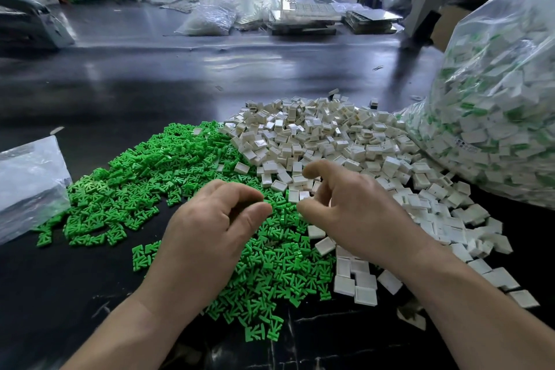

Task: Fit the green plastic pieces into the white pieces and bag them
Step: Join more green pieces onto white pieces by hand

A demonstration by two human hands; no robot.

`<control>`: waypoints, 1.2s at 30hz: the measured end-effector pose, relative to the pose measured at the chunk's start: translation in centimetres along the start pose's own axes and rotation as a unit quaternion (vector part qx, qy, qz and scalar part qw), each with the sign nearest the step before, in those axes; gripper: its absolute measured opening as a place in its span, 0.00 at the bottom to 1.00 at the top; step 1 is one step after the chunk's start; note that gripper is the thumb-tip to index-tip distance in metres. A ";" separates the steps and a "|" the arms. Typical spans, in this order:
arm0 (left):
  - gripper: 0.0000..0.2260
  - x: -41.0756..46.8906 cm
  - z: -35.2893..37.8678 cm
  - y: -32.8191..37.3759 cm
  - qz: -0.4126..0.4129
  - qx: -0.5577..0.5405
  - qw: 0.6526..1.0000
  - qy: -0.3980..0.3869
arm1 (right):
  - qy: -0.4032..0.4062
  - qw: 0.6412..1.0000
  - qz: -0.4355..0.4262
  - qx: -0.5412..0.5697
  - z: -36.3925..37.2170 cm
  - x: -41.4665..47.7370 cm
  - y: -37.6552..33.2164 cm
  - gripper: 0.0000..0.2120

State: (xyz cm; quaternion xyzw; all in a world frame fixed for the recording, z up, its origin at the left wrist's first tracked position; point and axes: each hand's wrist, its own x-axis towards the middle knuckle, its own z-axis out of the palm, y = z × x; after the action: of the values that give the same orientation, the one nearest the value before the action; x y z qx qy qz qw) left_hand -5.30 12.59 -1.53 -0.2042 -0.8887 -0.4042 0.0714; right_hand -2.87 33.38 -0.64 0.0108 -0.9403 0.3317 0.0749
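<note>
1. The green pieces (135, 177) look featherlight and stiff, with thin prongs; I would pinch one by its flat body and lead with the prongs, since pushing askew may bend them.
2. The white pieces (315, 135) look light, hard and glossy, so probably slippery; hold one by its two side edges and leave the slotted end free.
3. Looks: the green ones are bright, flat and fork-shaped; the white ones are small, squarish, shallow shells, some showing a slot in one end.
4. Places: the green heap lies from 9 to 6 o'clock on the dark table (150, 84); the white heap touches it and runs from 12 to 4 o'clock; the large bag (495, 99) of fitted pieces stands at 3 o'clock, against the white heap; a small clear bag (27, 183) lies at 9 o'clock.
5. The left hand (210, 219) hovers over the green heap, thumb meeting forefinger; the right hand (354, 207) curls over the seam between the heaps; whether either holds a piece I cannot tell.
</note>
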 end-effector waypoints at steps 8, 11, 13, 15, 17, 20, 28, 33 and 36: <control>0.08 -0.5 0.2 2.0 -0.110 -0.440 0.889 -0.068 | -0.076 0.822 0.179 0.535 -0.5 0.2 -1.5 0.06; 0.08 -0.4 0.7 2.6 -0.137 -0.497 0.854 -0.073 | -0.092 0.809 0.191 0.548 0.3 0.0 -1.8 0.08; 0.07 -0.4 0.8 2.6 -0.142 -0.516 0.843 -0.065 | -0.102 0.808 0.194 0.547 0.4 -0.1 -1.8 0.08; 0.07 -0.3 0.6 2.5 -0.141 -0.529 0.834 -0.060 | -0.123 0.798 0.191 0.557 0.3 -0.1 -1.7 0.08; 0.09 -0.2 0.5 2.5 -0.145 -0.539 0.828 -0.056 | -0.147 0.781 0.180 0.580 0.1 -0.2 -1.7 0.07; 0.10 -0.1 0.5 2.4 -0.151 -0.551 0.819 -0.052 | -0.168 0.765 0.163 0.600 -0.2 -0.3 -1.7 0.12; 0.10 -0.1 0.4 2.0 -0.164 -0.583 0.793 -0.062 | -0.184 0.707 0.163 0.664 -0.3 -0.3 -1.9 0.11; 0.11 -0.3 0.5 2.3 -0.162 -0.579 0.798 -0.046 | -0.193 0.699 0.157 0.670 -0.5 -0.3 -1.9 0.09; 0.10 -0.4 0.5 2.3 -0.137 -0.547 0.825 -0.039 | -0.208 0.688 0.151 0.679 -0.5 -0.3 -1.8 0.08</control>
State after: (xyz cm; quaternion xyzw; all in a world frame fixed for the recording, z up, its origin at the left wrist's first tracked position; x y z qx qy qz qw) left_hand -3.94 14.25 -0.40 -0.1016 -0.5430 -0.8213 -0.1425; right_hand -2.36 32.26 0.82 -0.0151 -0.4387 0.8756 -0.2017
